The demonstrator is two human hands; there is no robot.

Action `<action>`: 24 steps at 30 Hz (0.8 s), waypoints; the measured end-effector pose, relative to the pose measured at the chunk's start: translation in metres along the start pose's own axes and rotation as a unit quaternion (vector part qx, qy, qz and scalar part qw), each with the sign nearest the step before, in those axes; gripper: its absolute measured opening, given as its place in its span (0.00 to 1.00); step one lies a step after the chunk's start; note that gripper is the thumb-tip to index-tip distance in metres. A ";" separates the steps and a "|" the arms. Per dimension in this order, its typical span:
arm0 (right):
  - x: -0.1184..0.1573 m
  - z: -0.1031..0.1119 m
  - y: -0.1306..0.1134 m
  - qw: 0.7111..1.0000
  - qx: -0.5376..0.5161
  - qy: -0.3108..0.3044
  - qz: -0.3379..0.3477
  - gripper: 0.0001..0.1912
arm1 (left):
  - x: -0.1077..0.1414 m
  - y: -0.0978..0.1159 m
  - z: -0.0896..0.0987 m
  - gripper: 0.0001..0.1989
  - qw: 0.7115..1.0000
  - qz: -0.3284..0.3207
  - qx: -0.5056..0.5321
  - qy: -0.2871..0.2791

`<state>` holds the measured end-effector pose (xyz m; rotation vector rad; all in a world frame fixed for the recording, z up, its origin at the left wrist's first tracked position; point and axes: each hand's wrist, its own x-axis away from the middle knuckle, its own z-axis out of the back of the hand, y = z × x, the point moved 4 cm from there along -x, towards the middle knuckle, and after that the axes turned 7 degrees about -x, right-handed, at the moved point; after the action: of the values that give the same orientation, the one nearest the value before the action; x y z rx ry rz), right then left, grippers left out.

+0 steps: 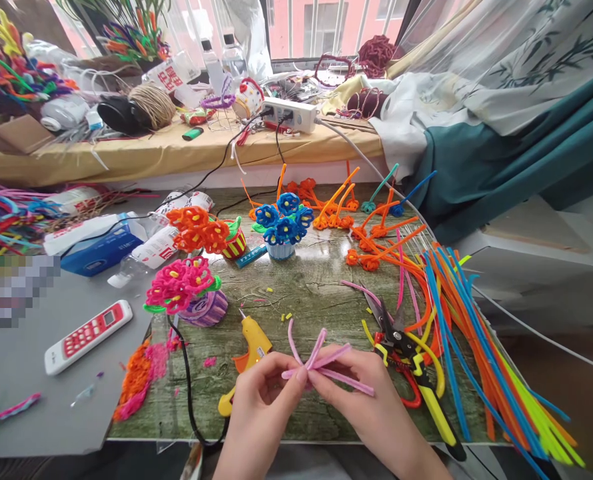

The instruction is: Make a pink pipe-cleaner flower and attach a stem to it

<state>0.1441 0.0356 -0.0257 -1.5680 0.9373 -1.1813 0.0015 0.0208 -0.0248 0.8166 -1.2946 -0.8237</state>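
Observation:
Near the front edge of the green wooden table, both my hands pinch a small bundle of light pink pipe cleaners. The strands cross at the middle and their ends fan out upward and to the right. My left hand grips the crossing from the left, thumb and index finger together. My right hand pinches the strands just right of it, its fingertips close to my left thumb. A yellow glue gun lies just behind my left hand. Pliers with yellow handles rest to the right of my right hand.
Pink, orange and blue flowers stand in small pots. Orange flower pieces lie behind. Long colored pipe cleaners cover the right side. A remote lies left; a black cord curls beside the glue gun.

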 end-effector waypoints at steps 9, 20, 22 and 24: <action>0.002 0.002 -0.013 0.987 0.133 -0.005 0.095 0.10 | -0.005 0.002 0.002 0.18 0.995 0.062 0.055 -0.056; 0.004 0.004 -0.009 0.998 0.053 -0.018 0.015 0.08 | -0.001 0.009 0.006 0.06 0.992 -0.112 -0.039 -0.044; 0.003 0.006 -0.008 0.999 -0.014 -0.043 -0.022 0.07 | 0.001 0.016 0.007 0.04 0.966 -0.214 -0.133 -0.058; 0.000 0.006 -0.007 0.991 -0.094 -0.074 -0.065 0.06 | 0.007 0.025 0.009 0.05 0.917 -0.334 -0.211 -0.053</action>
<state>0.1507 0.0387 -0.0195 -1.8651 0.8800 -1.0719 -0.0048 0.0263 0.0013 0.8731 -0.8631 -1.6491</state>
